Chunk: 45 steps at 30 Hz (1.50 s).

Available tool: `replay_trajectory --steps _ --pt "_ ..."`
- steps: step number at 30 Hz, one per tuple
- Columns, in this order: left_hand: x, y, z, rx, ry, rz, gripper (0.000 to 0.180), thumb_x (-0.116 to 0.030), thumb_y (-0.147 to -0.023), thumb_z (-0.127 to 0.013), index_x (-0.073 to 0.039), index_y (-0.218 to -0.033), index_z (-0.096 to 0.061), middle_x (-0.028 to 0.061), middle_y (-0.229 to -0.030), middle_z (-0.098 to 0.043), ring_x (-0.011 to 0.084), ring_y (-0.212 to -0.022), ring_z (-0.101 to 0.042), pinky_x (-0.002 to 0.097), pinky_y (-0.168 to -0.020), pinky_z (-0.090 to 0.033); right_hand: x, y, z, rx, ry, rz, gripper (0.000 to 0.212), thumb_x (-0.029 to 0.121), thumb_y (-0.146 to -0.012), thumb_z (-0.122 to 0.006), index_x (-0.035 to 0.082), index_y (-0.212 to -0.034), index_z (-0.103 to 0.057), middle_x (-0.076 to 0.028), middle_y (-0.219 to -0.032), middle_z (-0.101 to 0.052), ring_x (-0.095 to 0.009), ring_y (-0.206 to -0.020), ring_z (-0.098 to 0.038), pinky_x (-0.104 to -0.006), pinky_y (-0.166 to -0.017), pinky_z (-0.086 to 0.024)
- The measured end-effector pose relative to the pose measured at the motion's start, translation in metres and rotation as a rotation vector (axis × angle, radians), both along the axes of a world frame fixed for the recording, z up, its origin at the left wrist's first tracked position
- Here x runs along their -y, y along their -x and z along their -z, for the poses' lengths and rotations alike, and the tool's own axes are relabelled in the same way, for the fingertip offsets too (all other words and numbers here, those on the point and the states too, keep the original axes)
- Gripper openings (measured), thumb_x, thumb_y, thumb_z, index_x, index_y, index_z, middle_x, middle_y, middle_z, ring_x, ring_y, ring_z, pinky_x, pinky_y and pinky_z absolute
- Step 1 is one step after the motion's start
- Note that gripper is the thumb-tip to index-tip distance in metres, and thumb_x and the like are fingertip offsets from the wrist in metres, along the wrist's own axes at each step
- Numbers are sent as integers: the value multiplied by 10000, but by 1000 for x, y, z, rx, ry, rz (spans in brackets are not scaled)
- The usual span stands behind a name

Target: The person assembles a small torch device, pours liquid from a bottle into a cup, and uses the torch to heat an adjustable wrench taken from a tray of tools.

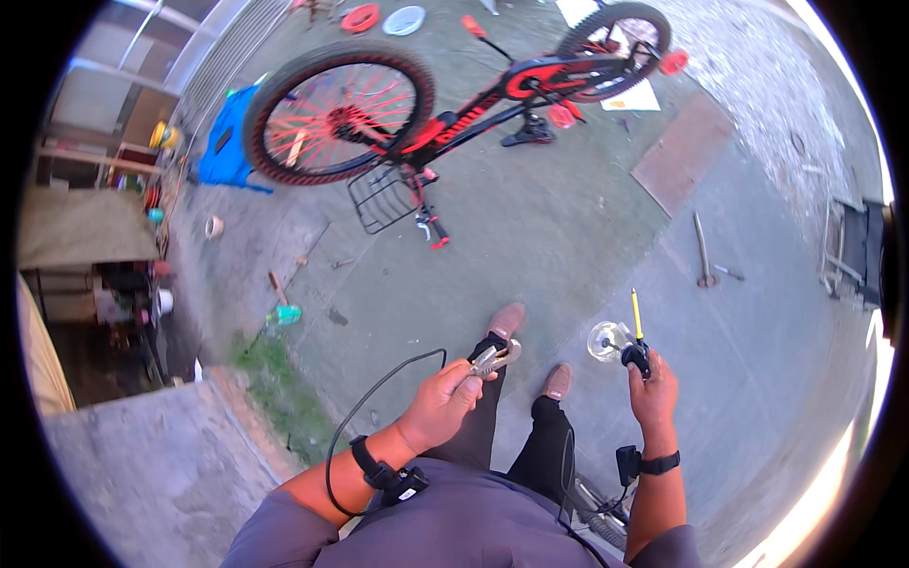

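Note:
My left hand (pixel 443 405) is closed around a silver metal hand tool with a curved, hooked jaw (pixel 512 352); it looks like a wrench or pliers, but its exact kind is unclear. My right hand (pixel 653 393) grips a small black object (pixel 635 359) with a thin yellow rod (pixel 636 314) standing up from it. Beside that object is a clear round piece (pixel 606 342); whether the two are joined I cannot tell. In front of me a black and red bicycle (pixel 454 131) rests upside down on the ground, its wheels raised, apart from both hands.
To the right lie a hammer (pixel 703 251) and a brown board (pixel 684 151). A green bottle (pixel 284 314) and a wooden-handled tool (pixel 276 288) are on the left, near a tape roll (pixel 215 227) and a blue cloth (pixel 227 142). A folded chair (pixel 847 246) stands far right.

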<state>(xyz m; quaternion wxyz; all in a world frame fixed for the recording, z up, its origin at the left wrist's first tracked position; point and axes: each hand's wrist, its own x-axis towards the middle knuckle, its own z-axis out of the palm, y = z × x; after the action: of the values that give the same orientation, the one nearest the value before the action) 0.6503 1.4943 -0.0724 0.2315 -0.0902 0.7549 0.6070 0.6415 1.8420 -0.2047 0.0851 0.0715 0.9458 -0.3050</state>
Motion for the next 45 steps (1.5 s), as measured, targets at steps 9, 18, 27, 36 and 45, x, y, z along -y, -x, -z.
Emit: replay_trajectory --steps 9,18,27,36,45 --pt "139 -113 -27 -58 -172 -672 231 -210 -1015 -536 3 -1073 -605 -7 -818 -537 61 -710 -492 226 -661 -444 223 65 -110 -90 45 -712 344 231 -818 -706 50 -1105 -653 -126 -890 -667 -316 -759 -668 -394 -660 -540" --pt "337 -142 -41 -181 -147 -957 138 -126 -967 -615 -38 -1047 -546 -1 -790 -585 69 -678 -552 233 -622 -476 487 90 -161 -22 117 -1085 345 245 -846 -682 56 -1131 -644 -119 -919 -683 -305 -750 -666 -394 -655 -534" --pt "499 -61 -86 -227 -145 -1097 153 -179 -990 -575 -55 -1067 -528 30 -772 -577 111 -641 -541 251 -598 -467 672 167 -193 -10 244 -1138 383 298 -874 -620 63 -1177 -627 -144 -978 -676 -350 -865 -654 -443 -743 -525" --pt "645 49 -115 -263 -7 -1093 147 -186 -1003 -552 -48 -1054 -554 48 -805 -595 137 -666 -560 269 -627 -473 816 295 -201 17 381 -979 380 287 -865 -625 66 -1173 -650 -163 -969 -675 -357 -900 -654 -440 -780 -519" --pt "786 205 -99 -198 -45 -868 135 -158 -999 -552 -34 -1049 -568 46 -848 -616 123 -710 -585 270 -671 -489 881 417 -189 -128 323 -638 335 181 -825 -695 -6 -1100 -655 -163 -885 -674 -310 -732 -658 -367 -665 -515"
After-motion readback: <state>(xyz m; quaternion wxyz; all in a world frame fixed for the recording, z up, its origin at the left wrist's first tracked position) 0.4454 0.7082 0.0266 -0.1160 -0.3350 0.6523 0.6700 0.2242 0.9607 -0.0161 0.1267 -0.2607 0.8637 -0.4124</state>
